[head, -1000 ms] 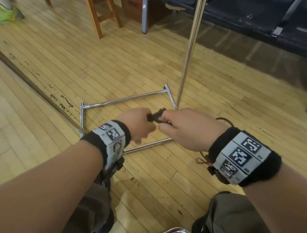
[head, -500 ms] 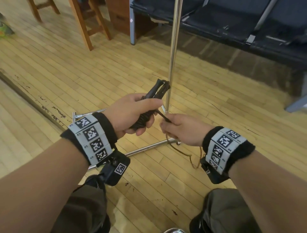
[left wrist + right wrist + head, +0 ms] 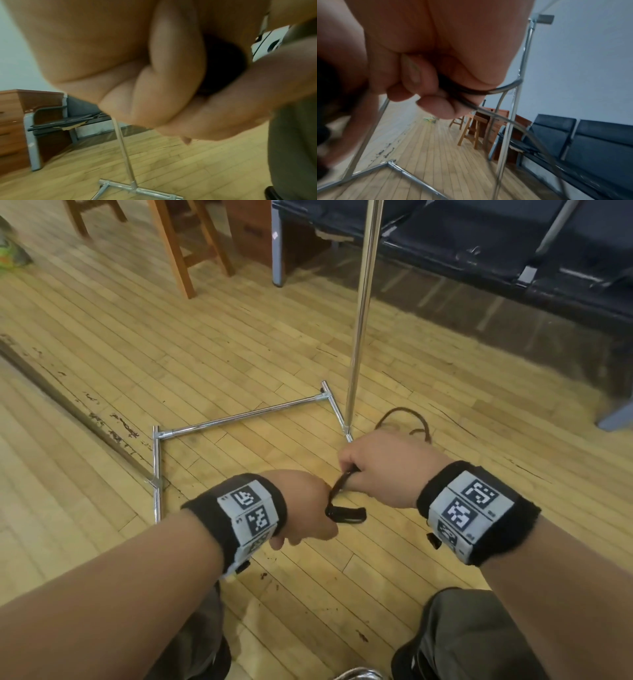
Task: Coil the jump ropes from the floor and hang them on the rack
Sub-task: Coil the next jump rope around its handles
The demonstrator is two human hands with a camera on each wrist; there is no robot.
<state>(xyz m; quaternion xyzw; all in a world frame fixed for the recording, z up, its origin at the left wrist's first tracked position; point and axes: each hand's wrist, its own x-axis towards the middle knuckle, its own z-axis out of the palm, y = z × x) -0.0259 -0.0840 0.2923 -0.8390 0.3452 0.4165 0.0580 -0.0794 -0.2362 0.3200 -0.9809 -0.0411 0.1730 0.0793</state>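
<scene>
My left hand (image 3: pixel 301 508) is curled round the black handles (image 3: pixel 346 513) of a jump rope, whose ends stick out to the right of the fist. In the left wrist view the fingers (image 3: pixel 171 81) wrap a dark shape. My right hand (image 3: pixel 380 463) pinches the thin dark cord (image 3: pixel 339 484) just above the handles. In the right wrist view the cord (image 3: pixel 505 88) passes between the curled fingers (image 3: pixel 426 86) in two strands. More cord (image 3: pixel 404 419) loops on the floor beyond the right hand. The chrome rack (image 3: pixel 363 302) stands just ahead, with its base bars (image 3: pixel 246 416) on the floor.
The wooden floor (image 3: pixel 171 337) stretches ahead and left, with a dark strip (image 3: pixel 68 402) running across it. Wooden stools (image 3: pixel 185 244) and a brown cabinet (image 3: pixel 250 227) stand at the back. A row of dark bench seats (image 3: pixel 496 241) lines the back right. My knees (image 3: pixel 472 635) are below.
Both hands have dropped lower. The left hand has turned the handles from pointing up to pointing sideways. The right hand has moved up close to the handles, and a cord loop now lies beyond it.
</scene>
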